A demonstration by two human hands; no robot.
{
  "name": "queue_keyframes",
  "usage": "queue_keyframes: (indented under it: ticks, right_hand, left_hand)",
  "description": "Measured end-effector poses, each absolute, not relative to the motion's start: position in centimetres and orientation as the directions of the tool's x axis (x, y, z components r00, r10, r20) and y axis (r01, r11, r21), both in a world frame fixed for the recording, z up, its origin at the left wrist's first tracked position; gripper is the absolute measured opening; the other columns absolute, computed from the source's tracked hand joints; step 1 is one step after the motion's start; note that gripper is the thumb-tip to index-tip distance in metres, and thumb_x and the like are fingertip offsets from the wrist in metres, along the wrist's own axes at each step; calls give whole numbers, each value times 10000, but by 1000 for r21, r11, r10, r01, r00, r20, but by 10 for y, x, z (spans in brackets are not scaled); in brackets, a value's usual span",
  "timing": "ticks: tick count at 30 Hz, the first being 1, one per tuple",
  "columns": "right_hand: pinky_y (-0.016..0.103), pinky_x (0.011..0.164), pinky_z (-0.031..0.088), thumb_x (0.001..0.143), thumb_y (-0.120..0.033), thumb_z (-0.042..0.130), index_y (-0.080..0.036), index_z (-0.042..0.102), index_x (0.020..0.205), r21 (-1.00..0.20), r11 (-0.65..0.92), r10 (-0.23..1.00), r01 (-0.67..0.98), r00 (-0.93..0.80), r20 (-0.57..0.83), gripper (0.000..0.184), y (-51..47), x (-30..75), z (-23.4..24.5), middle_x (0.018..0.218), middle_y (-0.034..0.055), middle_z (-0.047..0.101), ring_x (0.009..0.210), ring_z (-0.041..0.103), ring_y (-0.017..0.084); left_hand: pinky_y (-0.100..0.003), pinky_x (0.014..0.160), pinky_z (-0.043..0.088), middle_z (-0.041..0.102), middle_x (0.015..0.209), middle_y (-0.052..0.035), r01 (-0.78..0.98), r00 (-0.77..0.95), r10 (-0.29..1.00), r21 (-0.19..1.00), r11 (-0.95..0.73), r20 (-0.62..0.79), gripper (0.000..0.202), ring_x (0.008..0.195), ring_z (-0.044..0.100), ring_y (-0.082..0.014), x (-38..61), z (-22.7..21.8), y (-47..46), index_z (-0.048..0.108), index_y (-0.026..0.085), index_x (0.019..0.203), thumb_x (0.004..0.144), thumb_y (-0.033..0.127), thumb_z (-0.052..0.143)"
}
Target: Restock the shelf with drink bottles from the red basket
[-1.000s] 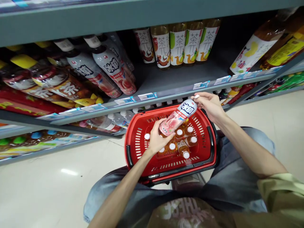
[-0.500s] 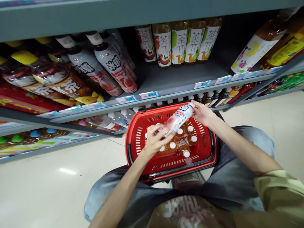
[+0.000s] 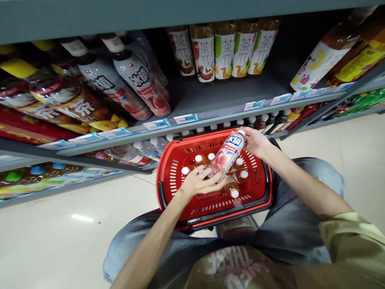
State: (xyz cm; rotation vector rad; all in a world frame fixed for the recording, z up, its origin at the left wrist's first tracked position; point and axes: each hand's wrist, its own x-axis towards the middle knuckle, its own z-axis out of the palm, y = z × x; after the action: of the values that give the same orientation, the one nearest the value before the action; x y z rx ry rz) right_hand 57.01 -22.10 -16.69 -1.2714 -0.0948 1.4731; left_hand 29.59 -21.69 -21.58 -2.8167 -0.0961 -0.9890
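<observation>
Two hands on a peach-printed bottle over a red basket

We have a smooth, slim plastic bottle with a white cap and a pale grey-and-pink peach label [image 3: 227, 154] tilted over the basket, cap end toward the shelf. Our left hand [image 3: 195, 182] touches its base with fingers spread loosely (whether they grip or merely steady it, we cannot tell). Our right hand [image 3: 255, 142] has its fingers bent closely around the neck, just below the cap, some tips hidden behind the bottle.

Beneath it, between our knees, sits the red slotted plastic basket with rounded corners and black handles [image 3: 161, 172]. Inside stand or lean several small amber bottles with white caps [image 3: 231, 184], partly covered by our left hand and the bottle. On the dark grey shelf [image 3: 210, 94] stand white-labelled tea bottles [image 3: 225, 56].
</observation>
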Motion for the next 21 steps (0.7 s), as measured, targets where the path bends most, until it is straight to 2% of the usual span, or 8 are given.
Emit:
queue_keyframes:
  ticks: [3,5,8,12,15,18,21]
  right_hand:
    - [228,474,298,984,-209,550,-151,661,798,-657,-346,752,-670,222,-621,224,-221,571,-164,619,-17,589,501,318,97]
    - [217,458,285,986,-214,554,-147,639,756,-650,-334,759,-683,213,-615,254,-220,573,-163,556,-32,498,487,304,90]
    - [203,439,272,981,-213,562,-145,634,764,-638,-319,775,-701,194,-601,238,-221,575,-161,575,-30,486,485,315,78]
    - [207,425,270,960,-222,596,-166,649,801,-665,-306,778,-681,224,-587,176,-221,576,-158,611,-20,519,485,320,81]
    - [215,425,277,949,-229,631,-175,639,790,-682,-305,772,-665,247,-586,168,-222,576,-156,625,-15,537,489,323,82]
    - [224,425,295,936,-242,665,-179,652,803,-689,-299,773,-660,256,-581,148,-221,577,-155,703,4,622,495,328,82]
    - [230,420,307,921,-265,699,-183,677,824,-698,-289,785,-656,255,-565,129,-220,579,-155,810,19,694,501,337,81]
  left_hand:
    - [-313,872,531,748,1038,42,197,760,30,-186,-963,649,471,963,642,-156,293,-219,-216,653,438,1211,866,132,746]
    - [-344,877,527,733,1073,4,239,730,69,-159,-958,680,459,1035,609,-186,292,-221,-216,643,387,1231,877,105,724]
    - [-373,863,516,697,1162,-64,246,679,178,8,-969,712,458,1118,552,-224,292,-224,-214,628,318,1263,882,73,696]
    - [-422,880,522,659,1217,-99,215,616,264,165,-963,742,477,1123,555,-252,294,-226,-212,608,305,1273,856,102,718]
    - [-429,859,547,649,1194,-102,244,555,348,252,-936,756,518,1061,611,-251,300,-226,-212,573,293,1270,807,189,784]
    - [-401,819,573,661,1120,-87,318,442,481,369,-873,757,615,993,670,-242,307,-226,-215,553,248,1241,722,327,873]
    - [-367,786,583,680,1065,-77,384,347,657,537,-751,670,653,949,699,-233,312,-227,-220,566,199,1180,668,438,895]
